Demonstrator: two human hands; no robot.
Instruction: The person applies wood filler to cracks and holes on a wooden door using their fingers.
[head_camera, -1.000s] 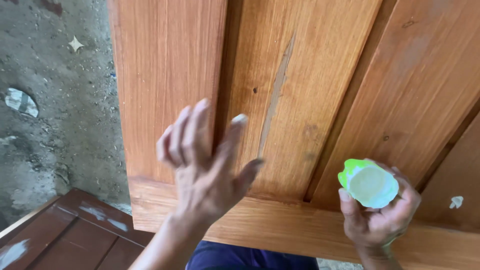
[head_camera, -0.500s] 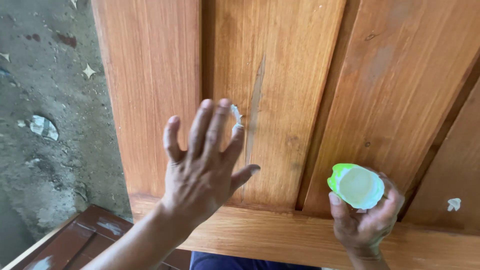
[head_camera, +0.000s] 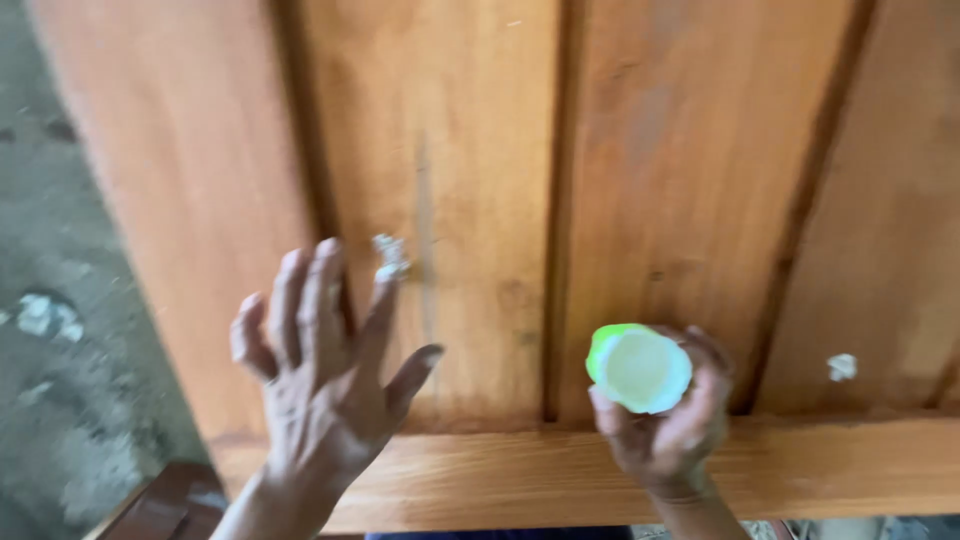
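A dab of whitish filler putty (head_camera: 388, 256) sits on the index fingertip of the left hand (head_camera: 318, 370), right against the middle panel of a wooden door (head_camera: 480, 180). Just at the dab's 3 o'clock runs a pale vertical streak (head_camera: 426, 230) in the wood, its long axis from 12 to 6 o'clock; whether it is a crack or a scratch, the blur does not let me tell. The putty-tipped finger is nearly touching that streak, so the left hand is far the nearer of the two.

The left hand is spread, fingers splayed and pointing to 12 o'clock, thumb out toward 3 o'clock; it grips nothing, only carrying the dab on one fingertip. At its 3 o'clock, apart from it, the right hand (head_camera: 668, 420) is closed around a small green tub (head_camera: 640, 368), its mouth toward the camera and showing pale filling inside.

Counted: one tub, one dab on the finger, and one more white spot (head_camera: 842, 367) on the panel at the tub's 3 o'clock. The door shows three upright panels with dark grooves between them and one horizontal bottom rail (head_camera: 560, 470) below both hands.

At 9 o'clock lies rough concrete floor (head_camera: 70, 330) with pale patches; at 7 o'clock, the corner of a dark brown wooden piece (head_camera: 165, 505).
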